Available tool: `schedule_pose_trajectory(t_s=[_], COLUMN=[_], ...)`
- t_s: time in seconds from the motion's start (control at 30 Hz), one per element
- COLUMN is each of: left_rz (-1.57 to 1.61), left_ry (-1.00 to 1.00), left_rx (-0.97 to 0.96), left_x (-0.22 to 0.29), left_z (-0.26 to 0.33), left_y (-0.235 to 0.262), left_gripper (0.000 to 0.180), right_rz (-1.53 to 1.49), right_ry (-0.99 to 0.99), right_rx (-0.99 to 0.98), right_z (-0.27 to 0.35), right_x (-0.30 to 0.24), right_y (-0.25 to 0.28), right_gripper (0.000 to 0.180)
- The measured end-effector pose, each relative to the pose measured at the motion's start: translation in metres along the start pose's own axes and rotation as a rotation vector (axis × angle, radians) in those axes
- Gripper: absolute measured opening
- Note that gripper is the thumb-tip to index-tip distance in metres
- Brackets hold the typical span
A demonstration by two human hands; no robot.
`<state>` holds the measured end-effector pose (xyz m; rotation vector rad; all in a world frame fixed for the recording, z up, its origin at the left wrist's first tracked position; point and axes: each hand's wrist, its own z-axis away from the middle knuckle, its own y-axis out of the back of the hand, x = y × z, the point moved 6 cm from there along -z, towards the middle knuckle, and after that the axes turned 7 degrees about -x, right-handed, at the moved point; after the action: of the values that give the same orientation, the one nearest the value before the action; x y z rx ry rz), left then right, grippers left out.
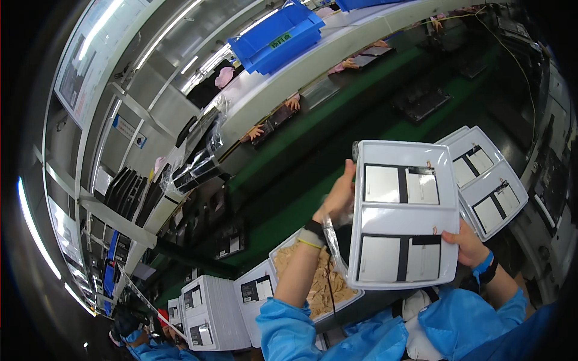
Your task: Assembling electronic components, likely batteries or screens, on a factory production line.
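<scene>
I hold a white plastic tray (404,220) tilted up in front of me. Each of its two compartments holds a flat white pack with black strips and a short lead, like a laptop battery: one upper pack (384,184) and one lower pack (379,257). My left hand (341,197) grips the tray's left side, thumb up along the edge, the other fingers mostly hidden behind it. At the lower right edge my right hand (466,242) is closed on the tray, its thumb over the rim. A clear plastic strip (335,243) hangs by my left wrist.
Similar loaded trays (477,175) lie just right of mine. At lower left stands a tall tray stack (224,313), beside a white bin (354,297) of brown pieces. Beyond runs a green conveyor (355,114) carrying dark panels; co-workers' hands (293,103) work along its far side. A blue crate (277,39) sits above.
</scene>
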<state>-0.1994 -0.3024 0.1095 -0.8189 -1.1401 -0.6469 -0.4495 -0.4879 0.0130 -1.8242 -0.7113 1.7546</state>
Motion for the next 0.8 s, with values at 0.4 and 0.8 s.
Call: schedule_pose_trajectory(t_s=[0.4, 0.8], left_rz=[-0.186, -0.203], left_ry=[-0.328, -0.156], left_rx=[0.283, 0.052], left_x=[0.022, -0.005], left_z=[0.018, -0.003], left_y=[-0.017, 0.007], left_gripper=[0.051, 0.057], right_rz=[0.130, 0.113], right_ry=[-0.061, 0.119], right_rx=[-0.012, -0.008], right_z=[0.011, 0.021], right_x=[0.004, -0.001], right_y=[-0.011, -0.011], right_gripper=[0.079, 0.079])
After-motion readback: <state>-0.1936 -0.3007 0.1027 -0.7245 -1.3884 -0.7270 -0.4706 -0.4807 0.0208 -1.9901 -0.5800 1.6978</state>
